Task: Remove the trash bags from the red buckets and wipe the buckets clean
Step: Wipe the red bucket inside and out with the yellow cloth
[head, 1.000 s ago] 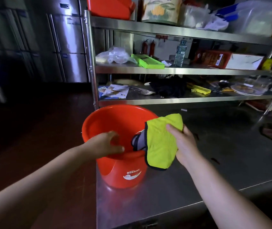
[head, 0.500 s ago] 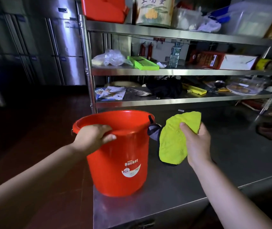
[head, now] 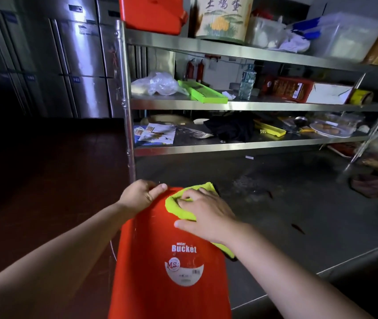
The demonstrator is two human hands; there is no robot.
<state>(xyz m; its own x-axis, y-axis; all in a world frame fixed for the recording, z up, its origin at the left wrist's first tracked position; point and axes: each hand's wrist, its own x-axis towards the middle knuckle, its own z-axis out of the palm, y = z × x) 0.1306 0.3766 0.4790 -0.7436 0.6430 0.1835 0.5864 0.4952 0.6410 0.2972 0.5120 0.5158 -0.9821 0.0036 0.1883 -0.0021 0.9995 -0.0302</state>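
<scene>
Red bucket (head: 172, 261) lies tipped toward the camera on the steel table (head: 298, 215), its far end under both hands; beyond them a steel shelf rack (head: 241, 104) holds a green tray (head: 203, 92), a water bottle (head: 247, 81), a clear plastic bag (head: 156, 84) and papers, with steel refrigerator doors (head: 80, 65) off to the left over dark floor. Left hand (head: 141, 195) curls its fingers over the bucket's far edge, and just beside it the right hand (head: 206, 212) presses a yellow cloth (head: 178, 203) flat on the bucket's wall, fingers spread.
</scene>
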